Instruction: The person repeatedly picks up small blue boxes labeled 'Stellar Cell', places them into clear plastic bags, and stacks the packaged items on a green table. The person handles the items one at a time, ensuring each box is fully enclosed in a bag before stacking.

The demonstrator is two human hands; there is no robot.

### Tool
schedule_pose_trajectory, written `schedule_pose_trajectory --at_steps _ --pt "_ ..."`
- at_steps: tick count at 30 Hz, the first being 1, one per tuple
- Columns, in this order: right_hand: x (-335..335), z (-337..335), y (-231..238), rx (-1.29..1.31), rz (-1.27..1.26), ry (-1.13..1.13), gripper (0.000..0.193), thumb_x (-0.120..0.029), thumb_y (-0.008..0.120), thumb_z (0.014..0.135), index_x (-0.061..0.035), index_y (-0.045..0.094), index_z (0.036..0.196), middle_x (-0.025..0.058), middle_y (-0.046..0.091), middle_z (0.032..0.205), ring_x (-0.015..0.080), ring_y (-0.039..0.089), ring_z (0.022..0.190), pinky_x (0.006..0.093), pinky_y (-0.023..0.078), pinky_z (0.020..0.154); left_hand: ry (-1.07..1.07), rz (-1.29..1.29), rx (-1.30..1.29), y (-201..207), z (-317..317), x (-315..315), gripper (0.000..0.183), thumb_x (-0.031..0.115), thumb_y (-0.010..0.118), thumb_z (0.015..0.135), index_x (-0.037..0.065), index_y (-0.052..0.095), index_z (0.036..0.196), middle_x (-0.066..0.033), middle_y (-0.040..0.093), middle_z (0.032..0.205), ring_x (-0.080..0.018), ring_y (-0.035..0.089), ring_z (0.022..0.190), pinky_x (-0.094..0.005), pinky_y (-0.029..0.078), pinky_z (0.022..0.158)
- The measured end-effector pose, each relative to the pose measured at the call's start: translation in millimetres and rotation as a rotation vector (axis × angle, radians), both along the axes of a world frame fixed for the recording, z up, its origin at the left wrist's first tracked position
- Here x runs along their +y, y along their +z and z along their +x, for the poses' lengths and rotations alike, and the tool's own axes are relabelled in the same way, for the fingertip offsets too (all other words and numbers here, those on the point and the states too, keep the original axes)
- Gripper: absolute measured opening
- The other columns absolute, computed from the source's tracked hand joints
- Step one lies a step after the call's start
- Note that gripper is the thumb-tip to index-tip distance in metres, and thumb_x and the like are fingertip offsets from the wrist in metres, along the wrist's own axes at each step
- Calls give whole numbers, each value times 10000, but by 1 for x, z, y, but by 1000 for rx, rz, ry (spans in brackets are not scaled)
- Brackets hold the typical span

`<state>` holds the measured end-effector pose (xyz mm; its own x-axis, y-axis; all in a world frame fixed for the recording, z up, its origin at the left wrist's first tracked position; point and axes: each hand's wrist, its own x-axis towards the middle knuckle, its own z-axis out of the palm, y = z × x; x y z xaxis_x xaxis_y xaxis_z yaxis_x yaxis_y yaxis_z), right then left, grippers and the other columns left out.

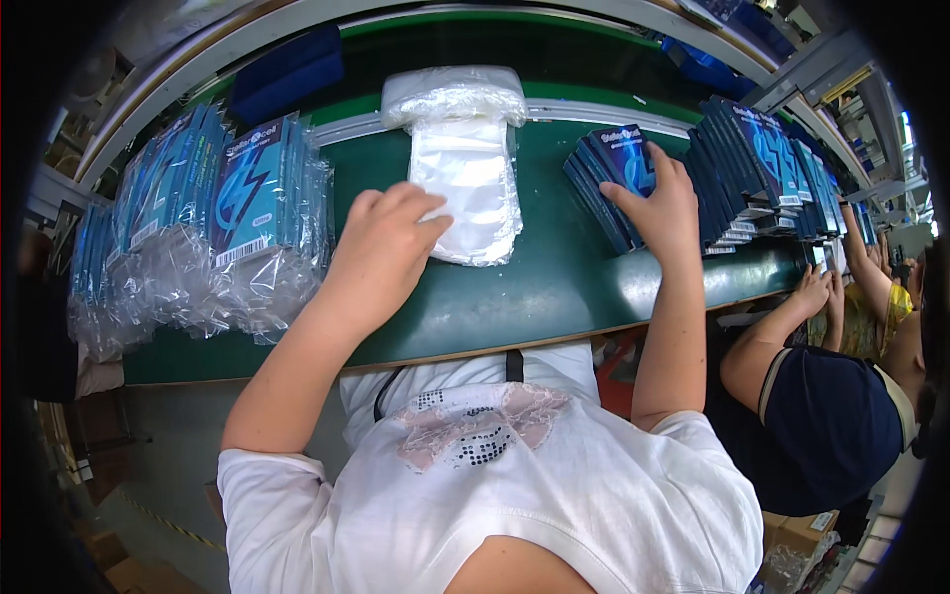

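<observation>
My left hand (pixel 391 243) is at the left edge of a stack of clear plastic bags (pixel 470 193). Its fingers are bent and slightly apart, the tips over the top bag, with no bag visibly held. On the right, my right hand (pixel 661 203) spans a flat dark-blue box (pixel 625 153) with a light-blue lightning design. The thumb is at the box's left edge and the forefinger at its right edge. This box is at the front of a leaning row of similar boxes (pixel 586 193). My palm hides part of its face.
Blue boxes in clear bags (pixel 262 193) stand in rows at the left. More blue boxes (pixel 762 163) are stacked to the right. A rolled plastic bundle (pixel 453 96) lies behind the bags on the green table (pixel 534 297). Another person (pixel 831 416) works close by on the right.
</observation>
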<state>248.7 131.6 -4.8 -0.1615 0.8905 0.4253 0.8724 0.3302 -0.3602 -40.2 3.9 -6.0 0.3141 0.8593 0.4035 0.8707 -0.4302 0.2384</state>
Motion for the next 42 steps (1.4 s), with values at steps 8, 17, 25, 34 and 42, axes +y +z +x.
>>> schedule_pose_trajectory --at_steps 8,17,25,34,42 --pt "-63 -37 2 851 -83 265 643 -325 685 813 -44 434 1335 87 554 1059 94 547 826 242 466 726 49 -59 -157 -16 2 7 162 12 622 789 10 653 948 -94 583 899 -267 559 882 -352 457 770" --pt "-88 -69 -12 1491 -1482 682 536 -77 621 854 95 393 1308 149 602 1098 160 645 898 253 531 769 15 -38 -426 -12 3 12 181 1 657 755 22 693 930 -94 548 857 -231 561 812 -300 460 721" --pt "-69 -74 -13 1399 -1394 642 582 -25 613 839 115 350 1338 189 590 1144 179 644 927 275 538 795 196 -370 -775 -13 -3 10 178 -11 653 765 15 705 933 -48 568 829 -104 557 739 -210 441 677" --pt "-66 -70 -21 1310 -1176 542 519 -35 577 875 103 358 1324 148 568 1156 153 591 974 267 489 845 133 -409 -569 4 -4 4 218 -15 594 813 -18 653 1024 -63 581 847 -117 567 748 -239 459 690" --pt "-84 -89 -23 1517 -857 221 182 -112 721 809 -20 564 808 56 642 786 63 577 703 192 452 647 66 -437 -960 0 13 -3 287 51 615 857 -19 547 1127 -103 612 870 -125 602 786 -268 494 664"
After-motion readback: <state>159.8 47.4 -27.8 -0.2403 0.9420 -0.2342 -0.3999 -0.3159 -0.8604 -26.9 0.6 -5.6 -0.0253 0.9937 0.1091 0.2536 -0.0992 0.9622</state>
